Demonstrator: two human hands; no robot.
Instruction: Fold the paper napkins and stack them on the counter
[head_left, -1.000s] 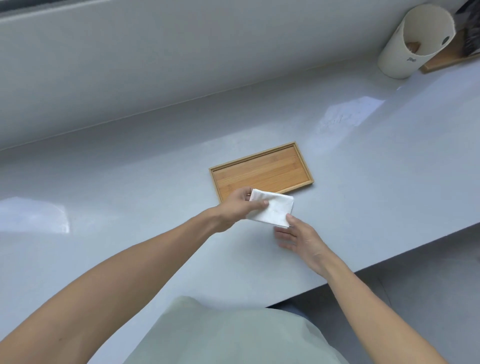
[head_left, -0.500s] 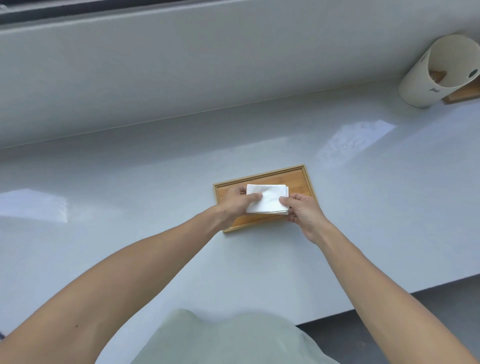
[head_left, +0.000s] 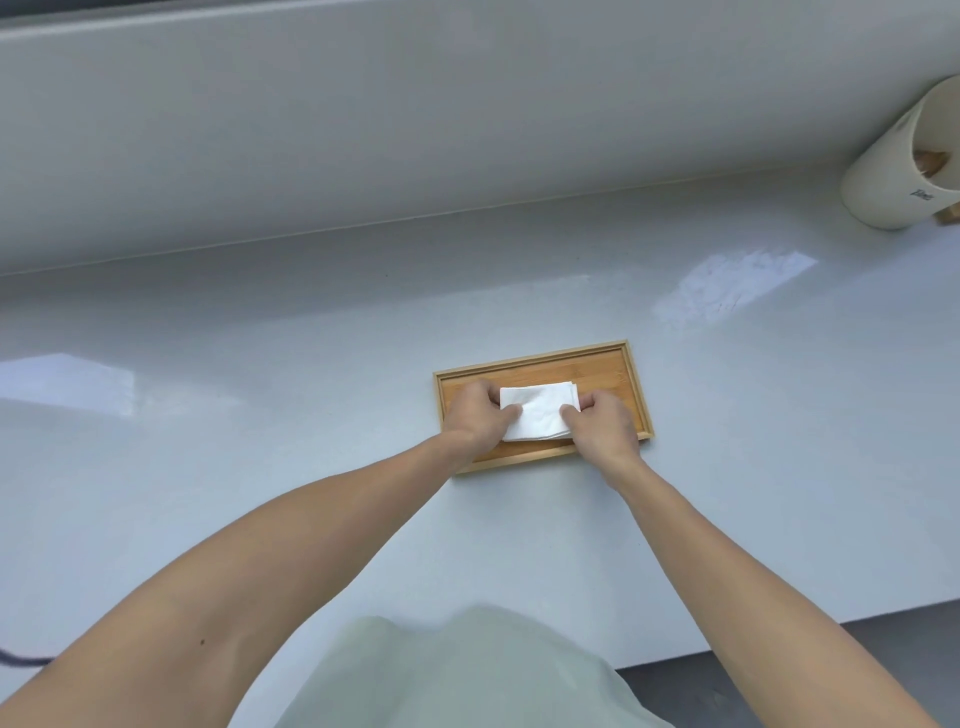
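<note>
A folded white paper napkin (head_left: 537, 413) lies inside a shallow wooden tray (head_left: 613, 364) on the pale grey counter (head_left: 260, 415). My left hand (head_left: 475, 418) grips the napkin's left edge with thumb and fingers. My right hand (head_left: 602, 423) pinches its right edge. Both hands rest over the tray and cover its near corners. The napkin shows layered edges at its far right corner.
A white cylindrical container (head_left: 906, 171) stands at the far right of the counter beside a wooden item (head_left: 948, 215). A white wall rises behind the counter. The counter's front edge runs lower right, with dark floor (head_left: 779, 686) beyond it.
Both hands carried the napkin from the counter in front of the tray onto the tray. The right hand, first flat beside it, now holds its right edge.
</note>
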